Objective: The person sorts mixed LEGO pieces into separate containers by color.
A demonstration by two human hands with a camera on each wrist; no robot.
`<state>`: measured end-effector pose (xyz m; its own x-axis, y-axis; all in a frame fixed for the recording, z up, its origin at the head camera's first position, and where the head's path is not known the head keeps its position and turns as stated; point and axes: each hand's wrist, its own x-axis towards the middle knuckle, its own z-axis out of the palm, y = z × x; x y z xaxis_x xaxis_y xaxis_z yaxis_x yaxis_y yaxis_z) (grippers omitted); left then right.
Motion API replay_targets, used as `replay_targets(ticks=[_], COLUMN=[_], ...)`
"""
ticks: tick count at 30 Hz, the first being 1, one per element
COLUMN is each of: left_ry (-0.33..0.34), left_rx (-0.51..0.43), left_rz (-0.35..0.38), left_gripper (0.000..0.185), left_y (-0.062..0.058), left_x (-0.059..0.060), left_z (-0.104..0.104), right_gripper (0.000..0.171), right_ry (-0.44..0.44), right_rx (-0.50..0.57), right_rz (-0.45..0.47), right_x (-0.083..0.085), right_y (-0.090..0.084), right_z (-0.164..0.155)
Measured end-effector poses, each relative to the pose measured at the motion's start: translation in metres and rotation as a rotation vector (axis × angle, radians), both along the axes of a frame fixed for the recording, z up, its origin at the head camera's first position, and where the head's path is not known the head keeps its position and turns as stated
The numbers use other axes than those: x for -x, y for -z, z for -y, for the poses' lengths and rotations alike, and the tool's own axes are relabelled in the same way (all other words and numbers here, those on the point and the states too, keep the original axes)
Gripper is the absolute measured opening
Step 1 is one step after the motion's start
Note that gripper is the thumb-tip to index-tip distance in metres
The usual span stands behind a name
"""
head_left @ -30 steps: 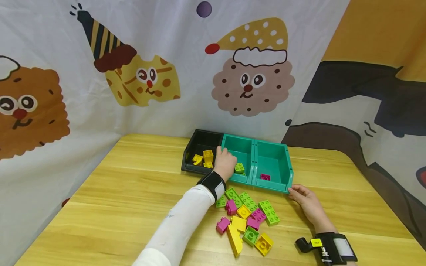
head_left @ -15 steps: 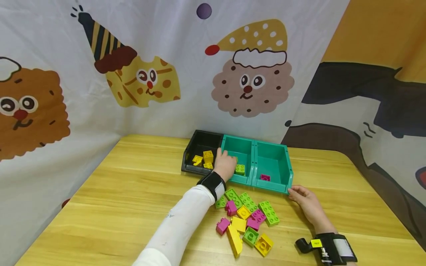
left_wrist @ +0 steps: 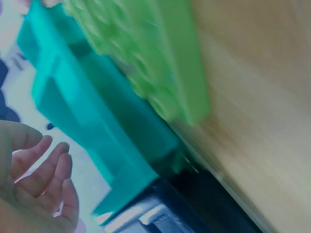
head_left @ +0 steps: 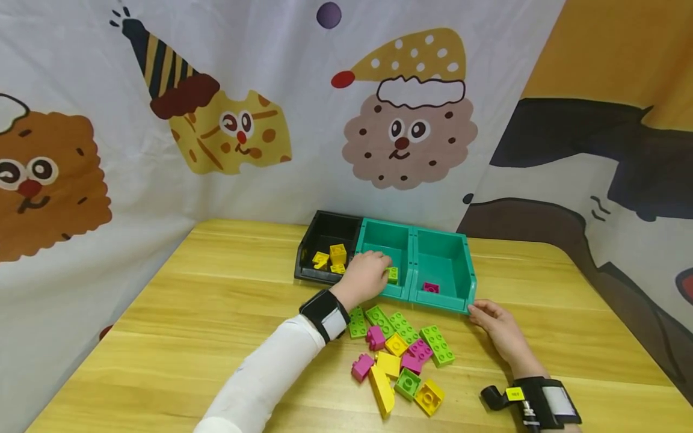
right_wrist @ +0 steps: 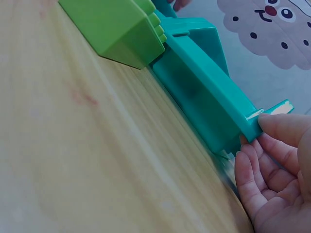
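Note:
My left hand (head_left: 373, 267) hovers over the front rim of the middle teal bin (head_left: 387, 225), fingers relaxed and holding nothing; the left wrist view shows its empty fingers (left_wrist: 43, 170). A small green brick (head_left: 392, 275) lies in that bin beside the hand. My right hand (head_left: 476, 313) rests on the table with its thumb and straight fingers (right_wrist: 252, 170) touching the front right corner of the right teal bin (head_left: 470, 264), which holds a pink brick (head_left: 431, 287). The black bin (head_left: 325, 228) on the left holds yellow bricks (head_left: 338, 254).
A pile of loose green, pink and yellow bricks (head_left: 400, 355) lies on the wooden table (head_left: 189, 337) in front of the bins, between my two arms. A printed cloth backdrop (head_left: 243, 132) stands close behind the bins and along the left.
My left hand has drawn back from inside the middle teal bin toward its front rim, and the green brick stays in the bin. The right hand has not moved.

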<state>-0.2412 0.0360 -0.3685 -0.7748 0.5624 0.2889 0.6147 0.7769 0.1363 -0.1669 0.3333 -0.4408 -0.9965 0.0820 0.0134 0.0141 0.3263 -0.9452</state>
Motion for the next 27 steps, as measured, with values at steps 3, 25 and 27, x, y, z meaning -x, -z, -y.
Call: replay_targets(ticks=[3, 25, 27], left_ry=[0.034, -0.012, -0.012], left_rx=[-0.101, -0.097, -0.092], left_rz=[0.051, 0.311, 0.312], left_gripper=[0.019, 0.046, 0.046], left_y=[-0.005, 0.003, 0.005], left_x=[-0.008, -0.036, -0.038], left_z=[0.002, 0.035, 0.039], right_gripper=[0.022, 0.03, 0.029], right_ry=[-0.001, -0.003, -0.003], right_rx=[0.012, -0.001, 0.002], right_rz=[-0.002, 0.014, 0.008], right_x=[0.0, -0.001, -0.001], right_y=[-0.001, -0.002, -0.002], right_z=[0.0, 0.0, 0.0])
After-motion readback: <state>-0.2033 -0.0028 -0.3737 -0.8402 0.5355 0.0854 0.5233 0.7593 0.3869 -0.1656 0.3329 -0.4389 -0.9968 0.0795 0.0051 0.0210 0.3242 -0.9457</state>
